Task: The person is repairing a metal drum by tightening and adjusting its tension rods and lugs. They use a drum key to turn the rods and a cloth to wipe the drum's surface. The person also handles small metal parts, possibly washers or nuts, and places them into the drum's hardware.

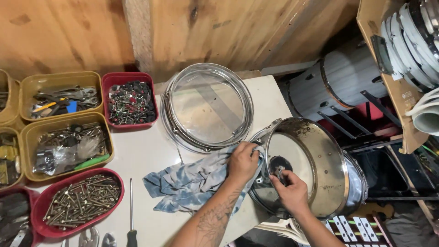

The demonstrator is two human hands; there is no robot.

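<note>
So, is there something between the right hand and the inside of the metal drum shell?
Nothing visible blocks it. The right hand is already inside the open drum shell, holding a small metal part. The left hand grips the rim nearby, over the blue-grey cloth.

Drum shell (315, 169) right of cloth (192, 183), trays (68, 146) left, hoop (208, 107) behind.

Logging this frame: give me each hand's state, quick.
Left hand: closed on the blue-grey rag, pressed to the metal drum shell at its rim.
Right hand: fingers pinching a small metal part inside the shell.
</note>
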